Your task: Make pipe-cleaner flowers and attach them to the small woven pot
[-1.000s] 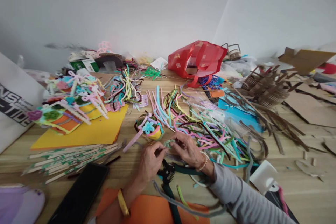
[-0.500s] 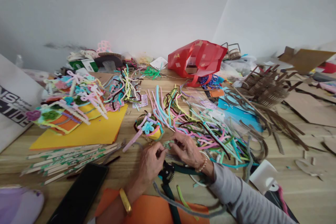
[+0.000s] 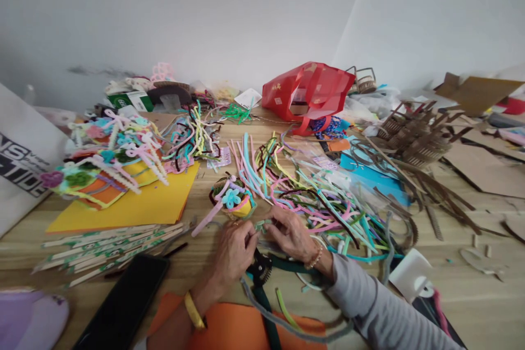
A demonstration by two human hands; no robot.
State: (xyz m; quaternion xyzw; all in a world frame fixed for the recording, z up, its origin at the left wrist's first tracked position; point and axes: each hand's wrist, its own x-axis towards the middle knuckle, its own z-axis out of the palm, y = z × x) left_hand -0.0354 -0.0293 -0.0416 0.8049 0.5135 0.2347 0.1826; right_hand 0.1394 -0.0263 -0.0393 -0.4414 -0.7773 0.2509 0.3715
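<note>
My left hand (image 3: 237, 249) and my right hand (image 3: 292, 234) meet at the middle of the table, fingertips pinched on a small pale green pipe cleaner piece (image 3: 261, 225) bent into loops. Just beyond them sits a small pipe cleaner flower arrangement (image 3: 232, 200) with a blue flower and a pink stem. Beneath my wrists lie dark green-handled pliers (image 3: 261, 270), partly covered by my hands. A grey pipe cleaner (image 3: 287, 330) curves across an orange sheet (image 3: 229, 328) in front of me.
Loose coloured pipe cleaners (image 3: 328, 208) spread beyond my right hand. Wrapped chopsticks (image 3: 110, 251) and a black phone (image 3: 123, 301) lie at left, near finished flower pieces (image 3: 110, 164) on yellow sheets (image 3: 135, 210). A red bag (image 3: 283, 90) and brown woven baskets (image 3: 418, 136) stand farther back.
My left hand has shifted very slightly to the left. Both hands keep their pinch on the pale green piece, and everything else stays in place.
</note>
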